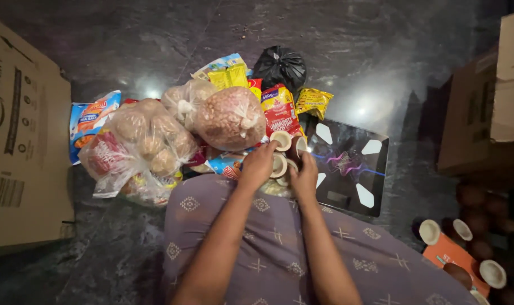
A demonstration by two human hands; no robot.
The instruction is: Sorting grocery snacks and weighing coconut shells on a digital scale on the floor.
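**Both hands on the coconut halves at the foot of the grocery pile**

Your left hand (pixel 258 166) and right hand (pixel 305 176) meet at the centre of the view, just past your patterned purple lap (pixel 279 237). Between them sits a small cluster of coconut halves (pixel 280 165), white flesh showing. Your left grip is curled, fingertips touching the top half at about 1 o'clock from the hand. Your right grip is closed around a half at its 11 o'clock; how tightly, you cannot tell, since the fingers hide the far side. The cluster lies between the two hands, stacked roughly along the 12-to-6 line, with the left hand slightly nearer the upper piece and the right nearer the lower ones.

At 10 o'clock from your hands lie a clear bag of potatoes (pixel 146 141) and a tied bag of peanuts (pixel 230 117), with coloured packets and a black bag (pixel 280 66) beyond at 12. A dark bathroom scale (pixel 350 164) sits on the floor (pixel 353 45) just beside your right hand at 3 o'clock. More coconut halves (pixel 463 248) lie well apart at 4 o'clock, and a cardboard box (pixel 19 141) stands at 9.
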